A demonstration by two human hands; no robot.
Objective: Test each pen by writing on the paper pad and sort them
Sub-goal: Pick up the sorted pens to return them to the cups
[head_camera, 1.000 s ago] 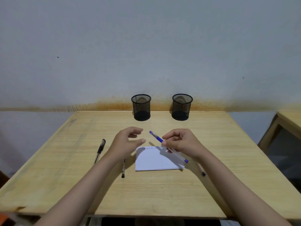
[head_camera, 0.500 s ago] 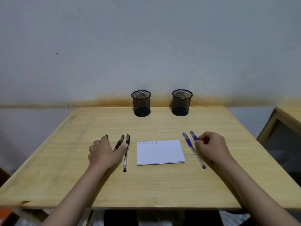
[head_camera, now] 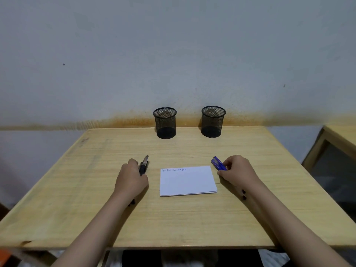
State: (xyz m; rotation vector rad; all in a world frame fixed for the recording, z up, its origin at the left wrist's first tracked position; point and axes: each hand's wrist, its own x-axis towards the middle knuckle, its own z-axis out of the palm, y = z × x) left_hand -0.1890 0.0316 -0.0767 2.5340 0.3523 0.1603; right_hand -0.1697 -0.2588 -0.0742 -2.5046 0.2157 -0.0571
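Observation:
A white paper pad (head_camera: 187, 181) lies in the middle of the wooden table (head_camera: 173, 218), with blue scribbles along its top edge. Left of the pad, my left hand (head_camera: 131, 180) is closed around a bunch of black pens (head_camera: 144, 165); their capped ends stick out beyond my fingers and their tips show below my wrist. Right of the pad, my right hand (head_camera: 238, 173) grips blue pens (head_camera: 218, 163) in the same way, their tips poking out under my wrist. Two black mesh cups, the left cup (head_camera: 165, 122) and the right cup (head_camera: 213, 121), stand at the table's far edge.
A grey wall with a rusty stain rises right behind the cups. A second wooden table (head_camera: 339, 135) stands off to the right. The near table edge runs just in front of my forearms.
My left hand has gathered the black pens into its grip and my right hand has closed on the blue pens. A second ago one blue pen was held above the pad.

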